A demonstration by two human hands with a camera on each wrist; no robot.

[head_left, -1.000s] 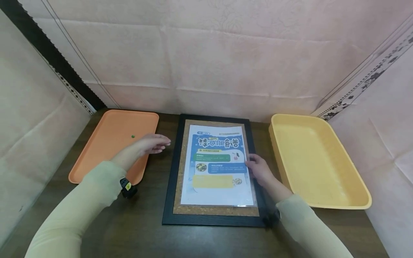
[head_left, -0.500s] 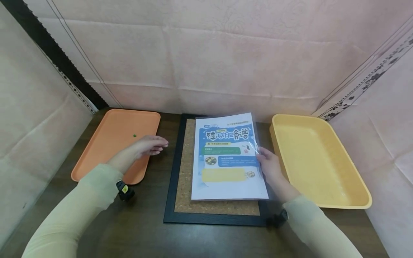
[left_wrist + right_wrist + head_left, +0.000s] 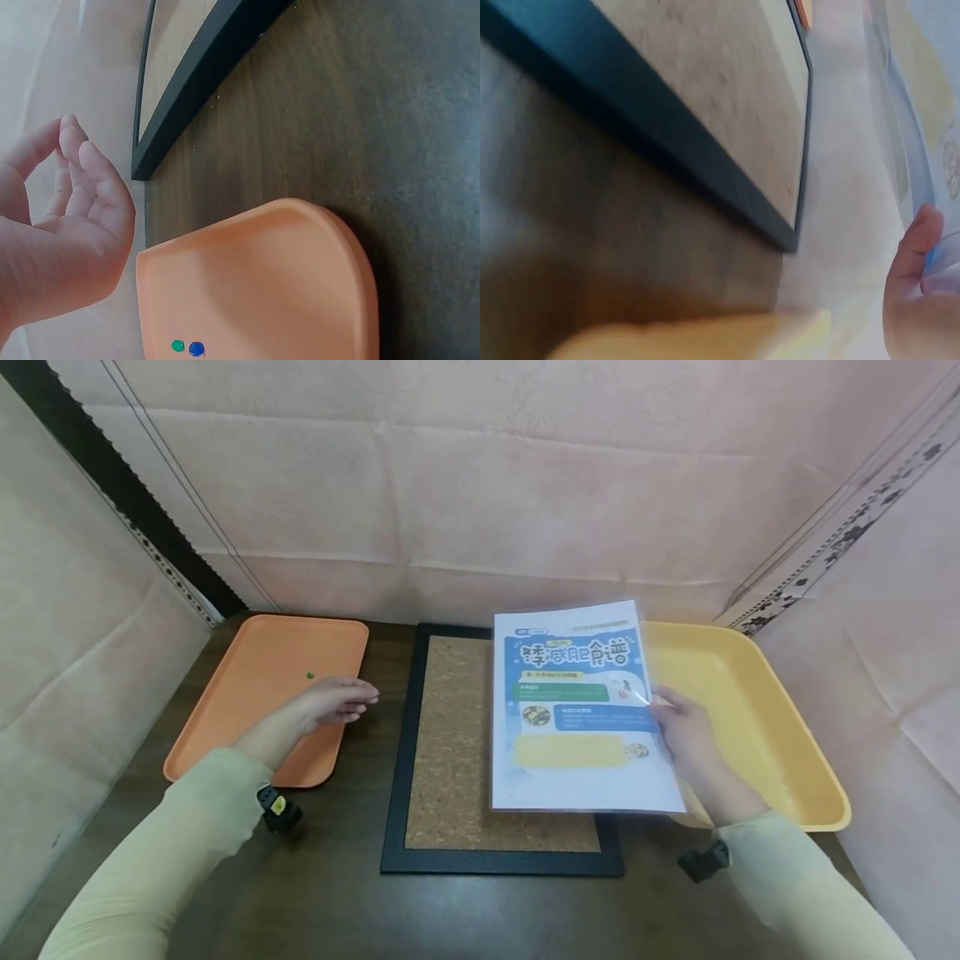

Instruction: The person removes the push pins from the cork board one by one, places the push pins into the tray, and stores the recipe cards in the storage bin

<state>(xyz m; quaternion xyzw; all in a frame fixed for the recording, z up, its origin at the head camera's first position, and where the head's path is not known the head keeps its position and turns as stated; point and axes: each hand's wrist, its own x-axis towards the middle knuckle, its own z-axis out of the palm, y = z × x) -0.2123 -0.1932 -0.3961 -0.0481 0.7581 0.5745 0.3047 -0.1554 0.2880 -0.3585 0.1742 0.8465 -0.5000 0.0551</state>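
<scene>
My right hand (image 3: 693, 735) pinches the right edge of a printed sheet (image 3: 573, 785) in a clear plastic sleeve. The sheet hangs above a black-framed cork board (image 3: 450, 743) and overlaps the yellow tray's left side. In the right wrist view the thumb (image 3: 919, 236) lies on the sleeve's edge; its fingers are mostly out of sight. My left hand (image 3: 330, 703) hovers over the right part of an orange tray (image 3: 255, 677). Its fingers are loosely curled, thumb near the index finger, and I see nothing between them. A green pushpin (image 3: 178, 346) and a blue pushpin (image 3: 196, 349) lie in that tray.
A deep yellow tray (image 3: 765, 735) stands on the right. Everything rests on a dark wooden table (image 3: 315, 893), enclosed by pale cloth walls (image 3: 480, 510) behind and at both sides.
My right hand has lifted the sheet off the cork board and carried it right, towards the yellow tray, baring the board's left part. My left hand has shifted slightly left.
</scene>
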